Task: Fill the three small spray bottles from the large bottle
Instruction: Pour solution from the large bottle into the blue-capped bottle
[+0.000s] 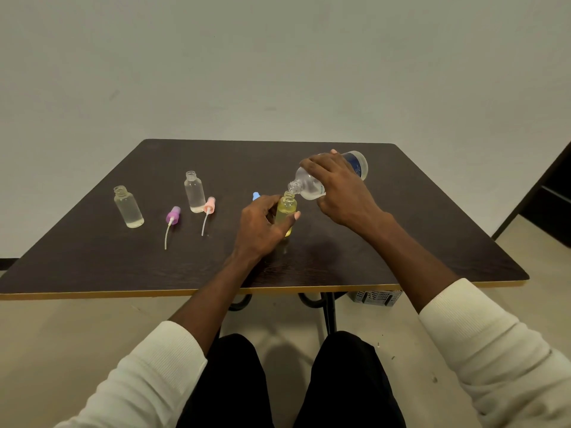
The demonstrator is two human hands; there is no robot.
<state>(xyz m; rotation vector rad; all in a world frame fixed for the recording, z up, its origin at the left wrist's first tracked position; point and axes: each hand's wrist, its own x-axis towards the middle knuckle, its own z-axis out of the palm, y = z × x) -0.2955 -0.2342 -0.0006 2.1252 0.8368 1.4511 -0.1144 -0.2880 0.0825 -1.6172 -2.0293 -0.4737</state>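
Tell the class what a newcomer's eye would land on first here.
Mid-table, the right hand tips the large bottle, mouth at the neck of a yellow bottle held by the left hand. To the left stand two uncapped clear bottles, spray tops lying beside them.

1. The right hand (336,193) covers the middle of the large bottle (355,165); its label print is too small to read.
2. The left hand (262,225) hides the yellow bottle's (287,210) left side.
3. Just beyond that hand, only a blue cap's (255,196) tip shows.
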